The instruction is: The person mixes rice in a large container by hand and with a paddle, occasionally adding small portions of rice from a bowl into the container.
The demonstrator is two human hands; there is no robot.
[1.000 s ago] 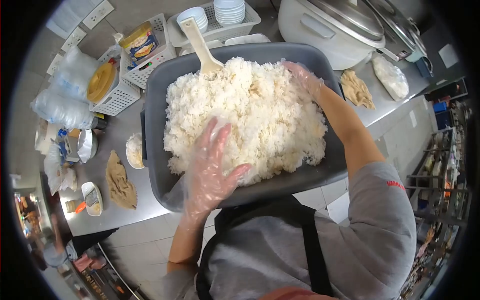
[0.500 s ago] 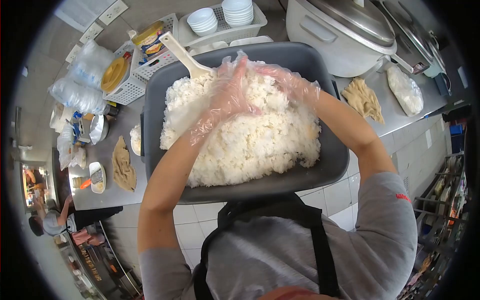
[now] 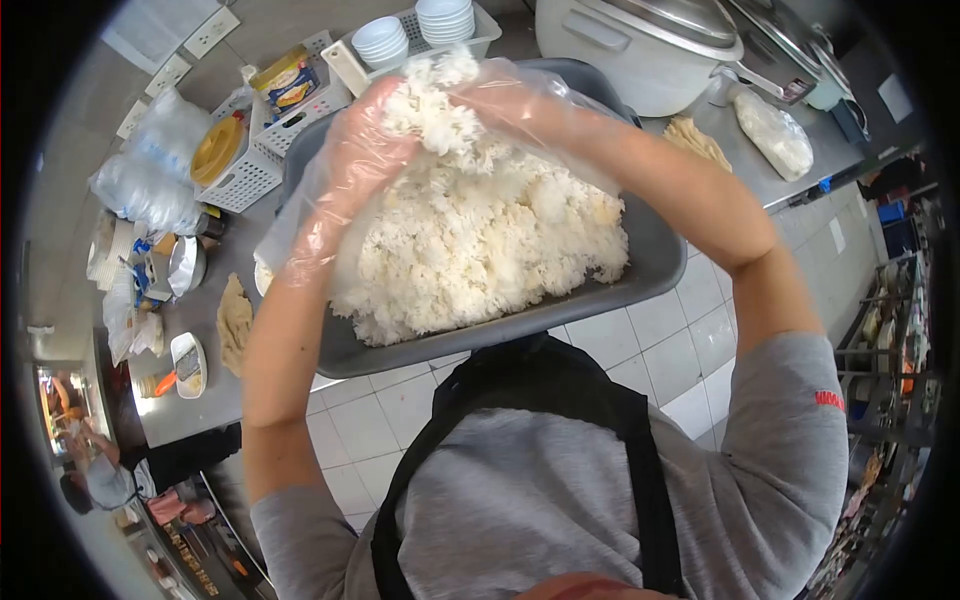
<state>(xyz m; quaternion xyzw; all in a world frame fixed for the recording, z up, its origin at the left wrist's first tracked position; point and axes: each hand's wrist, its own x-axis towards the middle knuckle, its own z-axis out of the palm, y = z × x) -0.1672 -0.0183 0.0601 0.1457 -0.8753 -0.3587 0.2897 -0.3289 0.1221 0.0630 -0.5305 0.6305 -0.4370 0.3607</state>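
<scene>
Head view. Both hands wore loose clear plastic gloves. The left hand (image 3: 362,140) and the right hand (image 3: 512,100) were cupped toward each other, fingers curled partway, and pressed one clump of rice (image 3: 432,95) between them. The clump was held above the far end of the rice mound (image 3: 480,240), which filled a single grey tub (image 3: 645,272) at the edge of the steel counter (image 3: 205,400).

The raised hands and clump hid the tub's far rim and most of one white paddle (image 3: 346,66); only its handle end showed behind the left hand.

Around the tub were:
- three white slotted baskets, the nearest (image 3: 245,175) holding a yellow lid (image 3: 213,150)
- two stacks of white bowls (image 3: 382,40) in the far basket
- one white rice cooker (image 3: 640,45), to the right
- two tan cloths, one to the left (image 3: 235,322) and one to the right (image 3: 698,140)
- one filled clear bag (image 3: 772,132), beyond the right cloth
- one small dish (image 3: 188,365), near the left cloth

A second person (image 3: 95,485) was at the lower left, well apart.
</scene>
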